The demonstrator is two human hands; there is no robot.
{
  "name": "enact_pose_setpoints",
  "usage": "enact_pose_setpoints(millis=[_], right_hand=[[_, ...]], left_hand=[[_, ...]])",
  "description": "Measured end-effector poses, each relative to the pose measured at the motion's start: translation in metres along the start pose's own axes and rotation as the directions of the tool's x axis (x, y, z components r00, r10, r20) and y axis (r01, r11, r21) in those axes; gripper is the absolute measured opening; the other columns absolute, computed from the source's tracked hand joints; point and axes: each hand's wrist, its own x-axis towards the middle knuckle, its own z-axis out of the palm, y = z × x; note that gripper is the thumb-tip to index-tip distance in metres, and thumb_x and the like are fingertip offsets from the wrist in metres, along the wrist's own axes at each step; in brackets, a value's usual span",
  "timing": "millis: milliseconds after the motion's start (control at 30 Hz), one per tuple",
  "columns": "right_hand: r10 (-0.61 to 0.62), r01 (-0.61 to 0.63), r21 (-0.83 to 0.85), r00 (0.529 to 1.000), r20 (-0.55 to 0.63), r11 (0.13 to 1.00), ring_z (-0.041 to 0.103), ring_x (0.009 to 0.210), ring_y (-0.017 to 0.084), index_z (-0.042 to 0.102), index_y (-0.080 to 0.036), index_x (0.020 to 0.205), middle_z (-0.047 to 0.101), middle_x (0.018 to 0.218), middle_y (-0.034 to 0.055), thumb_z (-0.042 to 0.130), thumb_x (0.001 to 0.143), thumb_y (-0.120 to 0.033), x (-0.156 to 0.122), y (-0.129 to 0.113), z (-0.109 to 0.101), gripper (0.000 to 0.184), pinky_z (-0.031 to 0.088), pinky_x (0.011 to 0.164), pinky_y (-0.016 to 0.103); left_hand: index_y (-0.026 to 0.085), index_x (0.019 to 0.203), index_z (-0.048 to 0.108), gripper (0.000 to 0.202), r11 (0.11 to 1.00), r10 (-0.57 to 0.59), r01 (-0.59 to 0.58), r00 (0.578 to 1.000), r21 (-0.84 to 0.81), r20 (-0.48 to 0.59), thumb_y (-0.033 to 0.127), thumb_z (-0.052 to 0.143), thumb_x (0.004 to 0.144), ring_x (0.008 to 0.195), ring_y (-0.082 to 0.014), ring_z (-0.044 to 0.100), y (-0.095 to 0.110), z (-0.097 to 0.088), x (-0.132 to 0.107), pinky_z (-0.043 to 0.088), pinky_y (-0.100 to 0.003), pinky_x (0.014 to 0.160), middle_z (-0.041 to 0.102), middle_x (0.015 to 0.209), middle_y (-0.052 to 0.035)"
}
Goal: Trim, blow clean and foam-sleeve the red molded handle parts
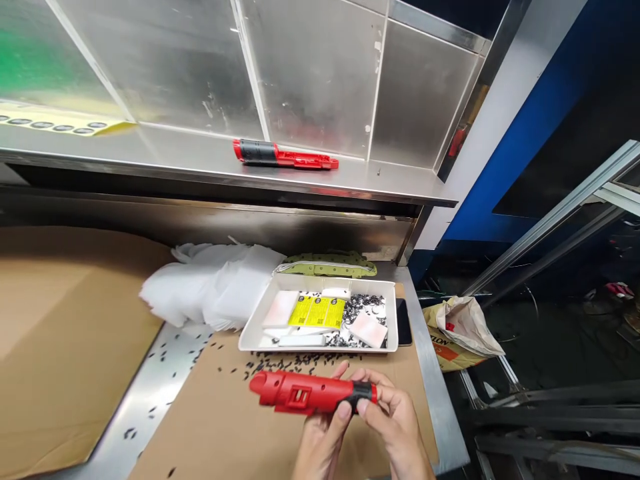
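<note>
A red plastic tube-shaped housing with a black band [305, 393] lies level across both my hands, above the cardboard-covered bench. My left hand [323, 437] cups it from below, its thumb pressed near the black band. With thumb and fingers, my right hand [395, 423] grips the black and red right end. Just beyond is a white tray [320, 348] holding small black parts, pale pads and a yellow printed label sheet [316, 312]. A similar red and black housing [285, 155] rests on the metal shelf.
Small black pieces [285, 363] are scattered over the cardboard sheet [220, 413]. White foam wrap [215, 283] and a green strip [330, 264] lie behind. A large cardboard box [65, 347] stands left, a phone [403, 322] beside the tray, an open paper sack [463, 333] right.
</note>
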Motion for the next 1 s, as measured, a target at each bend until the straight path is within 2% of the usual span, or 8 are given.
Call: enact_pose_setpoints(millis=[200,333,433,533,633,767,867,1000], right_hand=[[-0.006,0.005,-0.012,0.998,-0.056,1.000,0.060,0.105,0.028,0.078,-0.018,0.082,0.065,0.106,0.0125,0.074,0.069,-0.053,0.015,-0.007,0.011,0.038,0.045,0.096,0.039],[-0.003,0.002,-0.020,0.998,-0.069,1.000,0.058,0.110,0.029,0.078,-0.018,0.083,0.067,0.108,0.0128,0.073,0.069,-0.049,0.025,-0.004,0.013,0.034,0.042,0.100,0.040],[0.034,-0.041,-0.065,0.993,-0.115,0.997,0.048,0.125,0.034,0.079,-0.019,0.084,0.067,0.116,0.0131,0.075,0.065,-0.048,0.029,0.002,0.012,0.035,0.030,0.110,0.046],[0.025,-0.033,-0.125,0.997,-0.070,0.992,0.041,0.132,0.034,0.078,-0.019,0.084,0.069,0.114,0.0131,0.074,0.066,-0.054,0.031,0.004,0.011,0.039,0.018,0.115,0.049],[0.029,-0.028,-0.160,1.000,0.002,0.987,0.042,0.132,0.032,0.076,-0.019,0.086,0.068,0.118,0.0128,0.070,0.072,-0.056,0.032,0.003,0.009,0.040,0.016,0.117,0.049],[0.033,-0.023,-0.112,0.995,0.090,0.993,0.049,0.127,0.032,0.071,-0.020,0.085,0.060,0.130,0.0120,0.071,0.072,-0.056,0.033,0.003,0.003,0.038,0.028,0.112,0.049],[-0.006,0.003,-0.188,1.000,-0.017,0.982,0.050,0.126,0.034,0.066,-0.020,0.072,0.061,0.129,0.0135,0.072,0.070,-0.056,0.029,0.007,0.001,0.036,0.029,0.110,0.052],[-0.169,0.113,-0.411,0.980,-0.101,0.905,0.046,0.130,0.033,0.068,-0.021,0.065,0.067,0.121,0.0125,0.061,0.081,-0.055,0.021,0.010,-0.003,0.038,0.030,0.110,0.052]], left_hand=[[0.026,0.117,0.065,0.066,1.000,-0.011,0.011,1.000,0.023,0.004,0.048,0.085,0.058,0.122,-0.0346,0.055,0.005,-0.003,0.018,0.034,-0.045,0.113,0.073,0.114,-0.0074],[0.028,0.109,0.071,0.050,0.975,0.079,-0.084,0.996,0.207,0.029,0.052,0.078,0.066,0.121,-0.0363,0.056,0.007,-0.008,0.026,0.039,-0.047,0.109,0.074,0.111,-0.0075],[0.031,0.088,0.078,0.034,0.926,0.185,-0.193,0.981,0.326,0.054,0.048,0.083,0.059,0.124,-0.0380,0.052,0.014,-0.014,0.029,0.030,-0.046,0.115,0.074,0.110,-0.0070],[0.031,0.075,0.079,0.032,0.906,0.240,-0.245,0.969,0.345,0.058,0.044,0.090,0.048,0.127,-0.0384,0.049,0.019,-0.015,0.028,0.017,-0.043,0.119,0.076,0.104,-0.0067],[0.030,0.089,0.078,0.038,0.914,0.236,-0.219,0.972,0.341,-0.008,0.049,0.085,0.057,0.128,-0.0379,0.048,0.019,-0.013,0.028,0.024,-0.048,0.117,0.074,0.112,-0.0050],[0.026,0.118,0.067,0.059,0.978,0.143,-0.130,0.987,0.166,-0.068,0.051,0.080,0.065,0.117,-0.0346,0.059,0.021,-0.008,0.030,0.040,-0.045,0.107,0.074,0.111,-0.0082],[0.026,0.134,0.053,0.074,0.996,0.008,-0.013,0.999,-0.092,-0.051,0.050,0.078,0.069,0.109,-0.0269,0.064,0.027,-0.008,0.031,0.045,-0.036,0.100,0.076,0.103,-0.0074],[0.031,0.138,0.047,0.073,0.977,-0.092,0.094,0.996,-0.190,0.021,0.048,0.076,0.073,0.105,-0.0225,0.064,0.029,-0.014,0.031,0.046,-0.033,0.096,0.075,0.107,-0.0062]])
